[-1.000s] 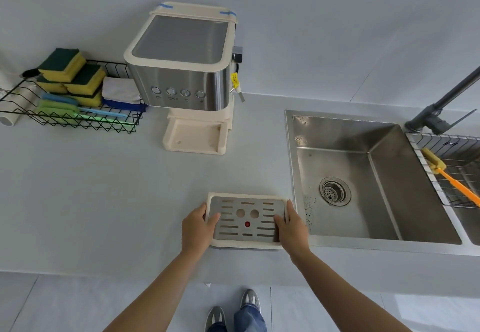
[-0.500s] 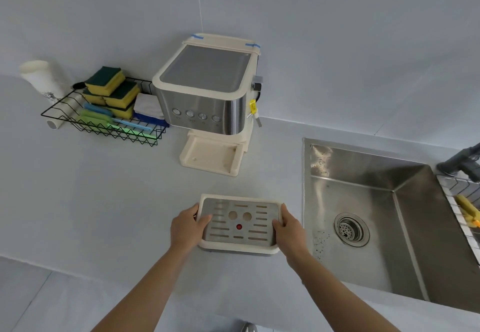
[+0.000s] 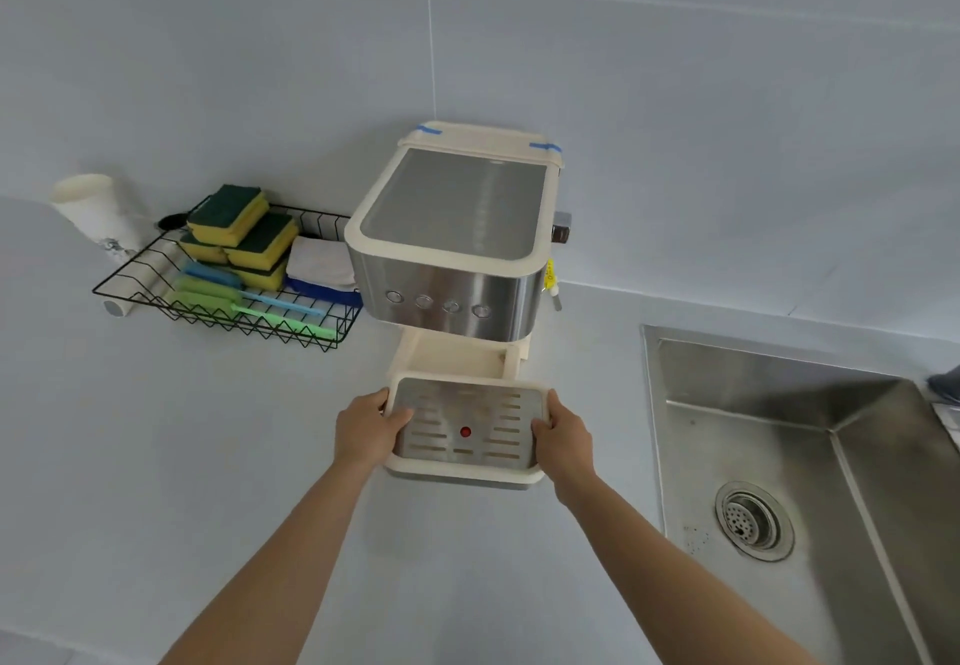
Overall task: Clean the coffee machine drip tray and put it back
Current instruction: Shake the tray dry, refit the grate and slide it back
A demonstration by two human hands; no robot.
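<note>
Two hands grip the drip tray (image 3: 464,430) by its short sides: the left hand (image 3: 366,430) and the right hand (image 3: 563,435) each have fingers clenched on a cream rim, thumbs on top, the other fingers hidden beneath. It is held just in front of the coffee machine (image 3: 452,248), its far edge at the cream base; whether it touches is unclear. Beyond, a wire rack (image 3: 218,318) of sponges (image 3: 228,212) sits on the worktop (image 3: 156,456). Rightward, the sink (image 3: 789,456) is cut off by the frame edge
</note>
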